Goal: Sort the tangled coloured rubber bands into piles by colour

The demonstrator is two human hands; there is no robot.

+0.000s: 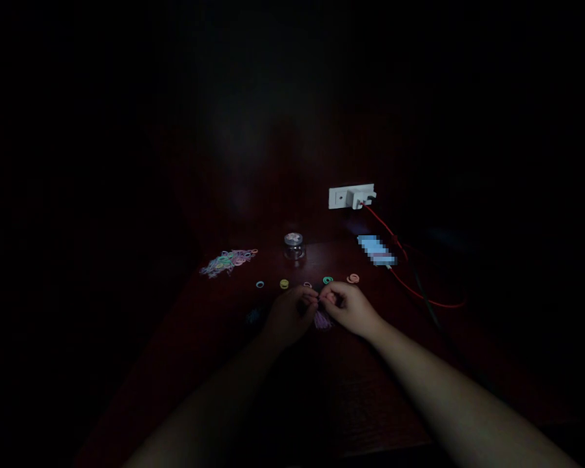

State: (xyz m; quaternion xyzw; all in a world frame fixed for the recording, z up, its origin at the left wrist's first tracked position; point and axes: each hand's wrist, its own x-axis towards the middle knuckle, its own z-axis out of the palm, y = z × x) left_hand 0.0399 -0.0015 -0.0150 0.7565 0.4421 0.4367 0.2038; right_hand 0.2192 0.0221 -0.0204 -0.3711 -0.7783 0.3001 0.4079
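Holds left hand (287, 316) and right hand (351, 307) nearly fingertip to fingertip over the dark red worktop (370, 406), fingers curled into pinches; cannot tell in the dimness whether gripping anything. Has purple elastic bands (323, 320) bunched just below, between both hands. Faces a row of small coloured rings (284, 284), with a lidded clear jar (293, 247) behind and a mixed band pile (228, 261) farther left.

Very dim, edges black, phone (376, 250) pixelated
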